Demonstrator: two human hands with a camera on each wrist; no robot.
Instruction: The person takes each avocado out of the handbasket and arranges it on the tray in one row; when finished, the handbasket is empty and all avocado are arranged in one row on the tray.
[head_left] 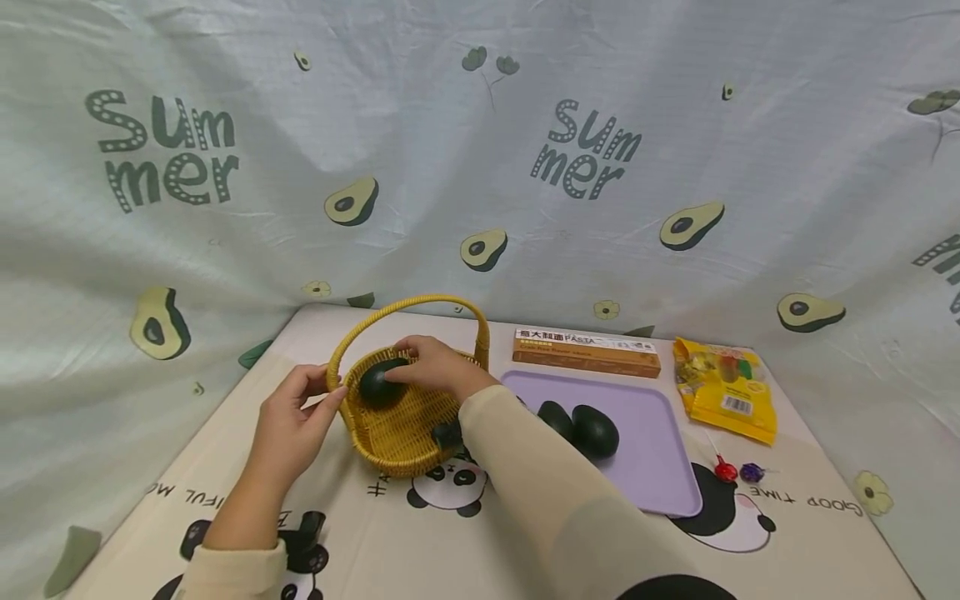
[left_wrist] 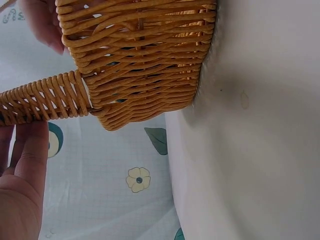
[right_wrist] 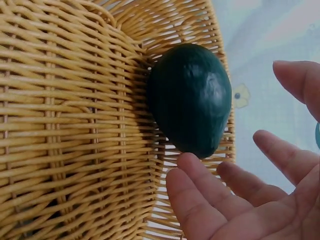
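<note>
A yellow wicker basket [head_left: 397, 433] stands on the left part of the table, its arched handle upright. My left hand [head_left: 288, 429] pinches the handle [left_wrist: 45, 97] near its left base between thumb and fingers. Inside the basket, a dark green avocado [right_wrist: 192, 100] lies against the far-left wall. My right hand [head_left: 438, 367] reaches over the basket to it. In the right wrist view its fingers are spread, with fingertips [right_wrist: 189, 162] right at the avocado's narrow end and the thumb apart from it.
Right of the basket lies a lilac tray [head_left: 652, 467] with dark green avocados [head_left: 596, 432], partly hidden by my right sleeve. Behind it is a pasta box [head_left: 585, 357]. Farther right are a yellow snack bag [head_left: 727, 392], a red lollipop [head_left: 725, 470] and a purple lollipop [head_left: 752, 472]. A printed curtain hangs behind.
</note>
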